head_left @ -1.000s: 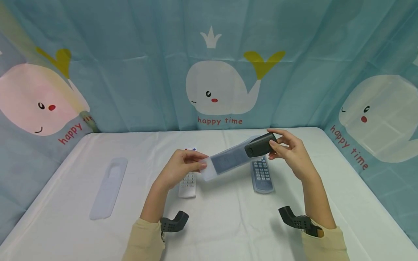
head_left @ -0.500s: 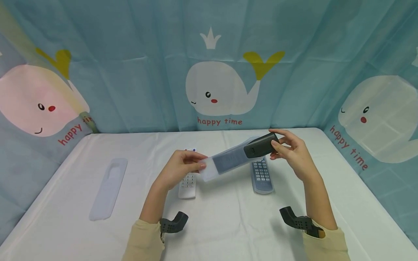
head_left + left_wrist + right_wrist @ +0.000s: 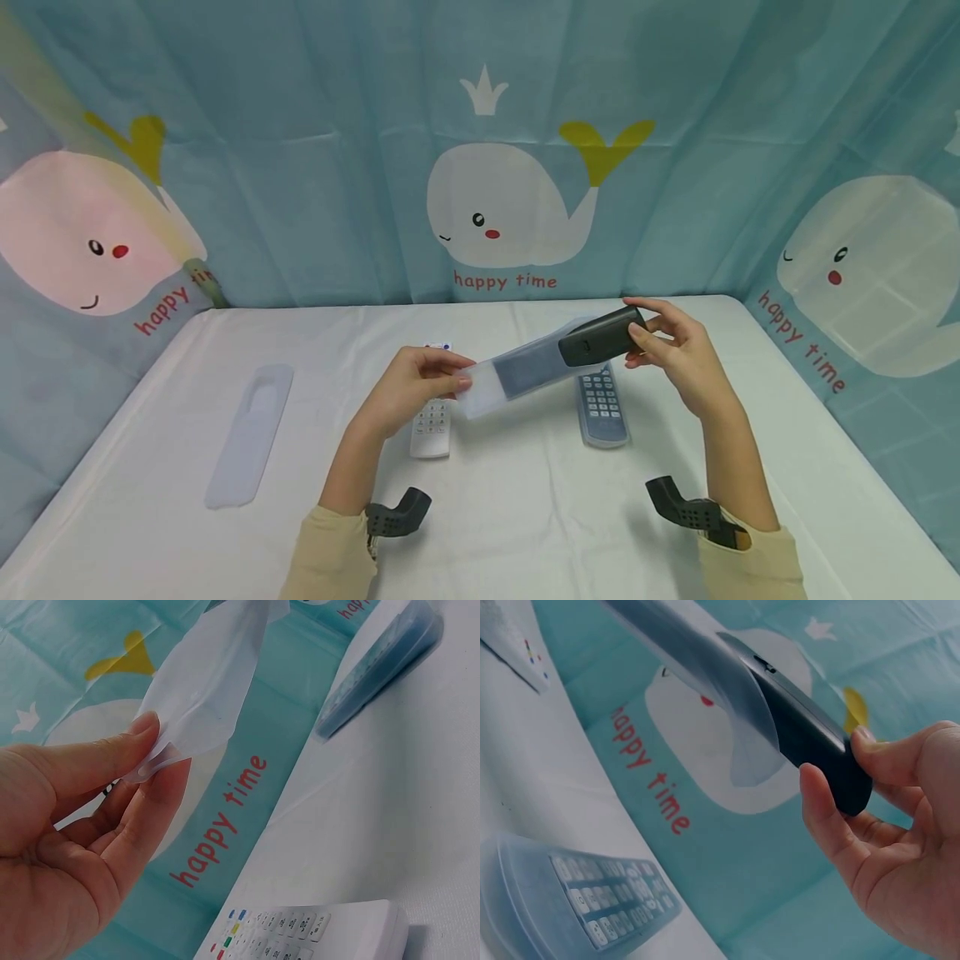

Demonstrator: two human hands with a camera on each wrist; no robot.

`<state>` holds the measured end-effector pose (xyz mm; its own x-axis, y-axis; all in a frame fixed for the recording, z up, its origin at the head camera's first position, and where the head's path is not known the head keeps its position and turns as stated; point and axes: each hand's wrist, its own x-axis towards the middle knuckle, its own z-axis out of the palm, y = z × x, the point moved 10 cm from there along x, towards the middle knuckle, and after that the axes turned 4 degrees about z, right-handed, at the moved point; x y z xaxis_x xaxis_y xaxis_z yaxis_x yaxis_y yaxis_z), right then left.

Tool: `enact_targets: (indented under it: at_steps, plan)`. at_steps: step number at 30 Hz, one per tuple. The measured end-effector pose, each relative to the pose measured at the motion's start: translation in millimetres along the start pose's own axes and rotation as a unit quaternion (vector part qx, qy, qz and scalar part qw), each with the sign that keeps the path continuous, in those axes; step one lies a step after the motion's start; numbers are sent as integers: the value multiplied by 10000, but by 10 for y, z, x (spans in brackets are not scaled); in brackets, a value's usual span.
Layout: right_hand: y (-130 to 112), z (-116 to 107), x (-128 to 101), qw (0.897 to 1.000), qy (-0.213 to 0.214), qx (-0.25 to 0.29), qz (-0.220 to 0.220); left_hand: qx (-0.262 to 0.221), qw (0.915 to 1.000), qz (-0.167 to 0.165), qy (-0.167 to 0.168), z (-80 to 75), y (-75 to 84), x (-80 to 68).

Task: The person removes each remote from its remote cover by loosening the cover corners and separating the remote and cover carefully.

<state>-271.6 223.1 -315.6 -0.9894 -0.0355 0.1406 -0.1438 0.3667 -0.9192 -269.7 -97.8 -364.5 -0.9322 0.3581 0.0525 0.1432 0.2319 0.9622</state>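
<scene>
A dark remote control is held tilted above the table, partly inside a translucent silicone sleeve. My left hand pinches the sleeve's closed, flat end between thumb and fingers, as the left wrist view also shows. At the other end, my right hand grips the bare black end of the remote between thumb and fingers. The remote's back faces up, and its other end shows dimly through the sleeve. Between the hand and the sleeve's mouth, the black casing is uncovered.
A white remote lies on the table under my left hand. A blue-grey remote in a clear sleeve lies under the held one. Another translucent sleeve lies flat at the left. A whale-print curtain hangs behind the white tablecloth.
My right hand has moved slightly right with the dark remote, which has slid a little farther out of the sleeve. The left hand has stayed almost in place, still pinching the sleeve.
</scene>
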Motion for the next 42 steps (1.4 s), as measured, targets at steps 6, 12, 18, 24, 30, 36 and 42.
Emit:
enact_targets:
  at_steps: [6, 12, 18, 24, 30, 36, 42]
  plan:
    - [1, -14, -1, 10000, 41, -13, 40, -8, 10000, 35, 8, -14, -2, -1]
    - [16, -24, -5, 10000, 34, 45, 54, 28, 10000, 47, -2, -14, 16, -7]
    - [27, -48, -8, 9999, 53, 84, 30, 10, 10000, 28, 1, -8, 31, -9]
    - [37, -58, -8, 9999, 74, 67, 33, -44, 10000, 31, -45, 0, 31, -10]
    - [17, -65, -16, 9999, 130, -46, -11, -91, 9998, 120, -96, 5, 35, -7]
    - [26, -95, -25, 9998, 201, -73, 18, -93, 9998, 125, -109, 22, 38, -9]
    - [37, -125, -27, 9998, 201, -30, 12, -75, 9999, 120, -96, 12, 23, 1]
